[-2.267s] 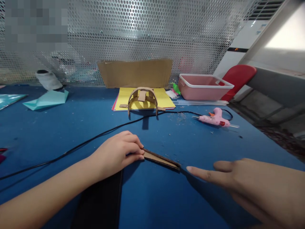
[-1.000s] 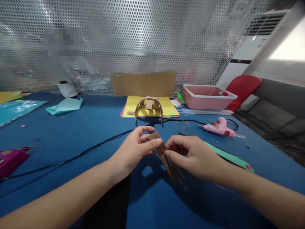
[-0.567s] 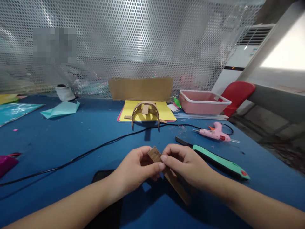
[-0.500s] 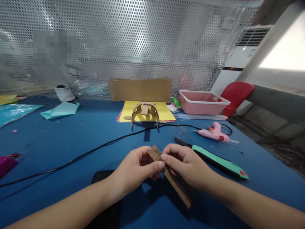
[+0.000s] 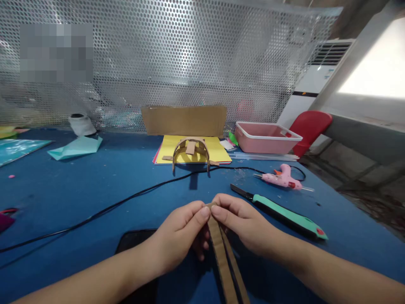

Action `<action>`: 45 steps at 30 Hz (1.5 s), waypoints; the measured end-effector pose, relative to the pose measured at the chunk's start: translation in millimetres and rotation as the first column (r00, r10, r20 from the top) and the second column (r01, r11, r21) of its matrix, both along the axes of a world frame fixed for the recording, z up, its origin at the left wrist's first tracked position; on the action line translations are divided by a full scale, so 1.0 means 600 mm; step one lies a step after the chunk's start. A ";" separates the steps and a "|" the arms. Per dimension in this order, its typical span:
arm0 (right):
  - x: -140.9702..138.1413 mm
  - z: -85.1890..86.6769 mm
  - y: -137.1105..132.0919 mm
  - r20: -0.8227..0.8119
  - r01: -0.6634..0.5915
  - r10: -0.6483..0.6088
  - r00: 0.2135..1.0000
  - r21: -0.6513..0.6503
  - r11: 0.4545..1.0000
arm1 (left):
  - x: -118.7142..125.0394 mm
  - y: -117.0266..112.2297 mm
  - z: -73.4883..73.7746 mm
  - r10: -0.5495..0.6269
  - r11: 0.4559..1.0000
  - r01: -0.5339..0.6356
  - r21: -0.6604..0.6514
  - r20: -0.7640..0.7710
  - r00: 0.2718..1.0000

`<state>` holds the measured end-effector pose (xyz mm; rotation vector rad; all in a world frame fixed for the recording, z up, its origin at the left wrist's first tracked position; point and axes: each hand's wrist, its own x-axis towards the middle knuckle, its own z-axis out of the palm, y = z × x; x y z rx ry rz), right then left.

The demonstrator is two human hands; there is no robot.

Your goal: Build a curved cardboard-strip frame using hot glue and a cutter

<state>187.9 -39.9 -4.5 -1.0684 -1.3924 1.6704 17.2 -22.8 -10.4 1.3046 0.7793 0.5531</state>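
Observation:
Between my two hands is a folded cardboard strip [image 5: 221, 257], its two lengths hanging down toward me and slightly apart. My left hand [image 5: 180, 232] pinches its top end with thumb and fingers. Right beside it, my right hand [image 5: 242, 221] grips the same end, thumb on the near face. Beyond the hands, an arched cardboard piece [image 5: 190, 147] stands on yellow paper [image 5: 164, 147]. A green and black utility knife [image 5: 289, 215] with its blade out lies to the right of my right hand.
A pink glue gun [image 5: 281, 177] lies at the right, its black cord [image 5: 126, 198] crossing the table. Behind stand a pink basket [image 5: 265, 143] and a cardboard panel [image 5: 185, 120]. A black phone-like slab [image 5: 133, 238] lies under my left forearm.
The cardboard strip has turned so its lengths point toward me, and two lengths now show. Both hands have come closer together at its top end. The view has shifted slightly.

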 end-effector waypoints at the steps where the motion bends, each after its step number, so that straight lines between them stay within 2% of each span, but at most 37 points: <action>1: 0.000 -0.002 0.001 -0.020 -0.004 0.004 1.000 -0.008 1.000 | -0.001 0.001 0.001 0.003 0.999 -0.002 0.044 -0.021 1.000; 5: 0.000 -0.010 0.002 -0.128 -0.060 0.055 0.990 -0.039 0.997 | -0.007 0.003 0.014 -0.021 0.975 0.041 0.221 -0.092 0.996; 8: 0.002 -0.012 0.003 -0.256 -0.131 0.107 0.961 -0.081 0.988 | -0.009 0.002 0.020 -0.075 0.983 0.076 0.170 -0.016 0.997; 10: 0.008 -0.008 0.006 -0.287 -0.105 0.083 0.954 -0.062 0.993 | -0.009 0.002 0.019 -0.075 0.989 0.070 0.127 0.039 0.996; 12: 0.016 -0.001 0.012 -0.227 -0.019 0.012 0.974 -0.031 0.999 | -0.009 0.004 0.014 0.005 0.995 -0.013 0.102 0.078 0.997; 15: 0.030 0.007 0.023 0.029 0.115 -0.117 0.993 0.046 0.992 | -0.011 0.014 0.007 0.226 0.971 -0.234 0.041 0.148 0.963; 17: 0.033 0.008 0.028 0.252 0.139 -0.163 0.954 0.111 0.984 | -0.014 0.022 0.006 0.357 0.933 -0.358 -0.031 0.197 0.913; 20: 0.031 0.004 0.029 0.508 0.090 -0.234 0.829 0.291 0.953 | -0.017 0.031 0.009 0.471 0.882 -0.447 -0.152 0.225 0.853; 21: 0.030 0.002 0.029 0.526 0.088 -0.273 0.806 0.349 0.933 | -0.017 0.033 0.010 0.491 0.869 -0.460 -0.180 0.220 0.843; 23: 0.028 0.002 0.027 0.438 0.150 -0.314 0.842 0.370 0.917 | -0.019 0.035 0.011 0.508 0.858 -0.470 -0.210 0.202 0.837; 25: 0.027 0.004 0.026 0.251 0.230 -0.284 0.925 0.226 0.947 | -0.020 0.035 0.011 0.506 0.858 -0.468 -0.211 0.189 0.842; 27: 0.026 0.006 0.024 0.119 0.201 -0.209 0.971 0.079 0.976 | -0.020 0.034 0.010 0.497 0.863 -0.462 -0.202 0.182 0.849; 29: 0.025 0.007 0.021 0.122 0.118 -0.123 0.985 0.045 0.992 | -0.020 0.033 0.009 0.493 0.866 -0.461 -0.194 0.178 0.852; 31: 0.025 0.006 0.019 0.190 0.064 -0.079 0.979 0.084 0.994 | -0.019 0.031 0.010 0.486 0.870 -0.456 -0.187 0.172 0.857; 34: 0.041 0.009 0.030 0.311 0.071 -0.152 0.938 0.257 0.964 | -0.019 0.029 0.015 0.513 0.855 -0.484 -0.188 0.161 0.843; 36: 0.067 0.021 0.054 0.380 0.118 -0.297 0.876 0.427 0.896 | -0.019 0.029 0.017 0.544 0.834 -0.511 -0.208 0.153 0.825; 37: 0.085 0.031 0.072 0.406 0.152 -0.393 0.825 0.511 0.846 | -0.019 0.029 0.017 0.552 0.827 -0.517 -0.220 0.150 0.820; 38: 0.106 0.044 0.094 0.420 0.183 -0.513 0.749 0.612 0.769 | -0.019 0.030 0.017 0.550 0.828 -0.513 -0.228 0.147 0.822; 39: 0.130 0.057 0.119 0.440 0.191 -0.638 0.631 0.709 0.679 | -0.018 0.031 0.017 0.541 0.832 -0.504 -0.230 0.143 0.829; 40: 0.156 0.071 0.147 0.435 0.186 -0.764 0.476 0.799 0.571 | -0.018 0.032 0.016 0.531 0.838 -0.495 -0.229 0.137 0.836; 41: 0.183 0.084 0.175 0.405 0.177 -0.868 0.287 0.868 0.463 | -0.018 0.033 0.016 0.522 0.843 -0.487 -0.228 0.129 0.843; 42: 0.209 0.095 0.204 0.383 0.189 -0.901 0.202 0.888 0.419 | -0.017 0.035 0.016 0.516 0.846 -0.482 -0.226 0.120 0.848; 43: 0.234 0.104 0.230 0.376 0.197 -0.914 0.150 0.895 0.400 | -0.017 0.036 0.016 0.513 0.848 -0.481 -0.224 0.114 0.851; 45: 0.275 0.113 0.271 0.387 0.189 -0.919 0.074 0.899 0.394 | -0.017 0.038 0.016 0.516 0.844 -0.485 -0.227 0.104 0.850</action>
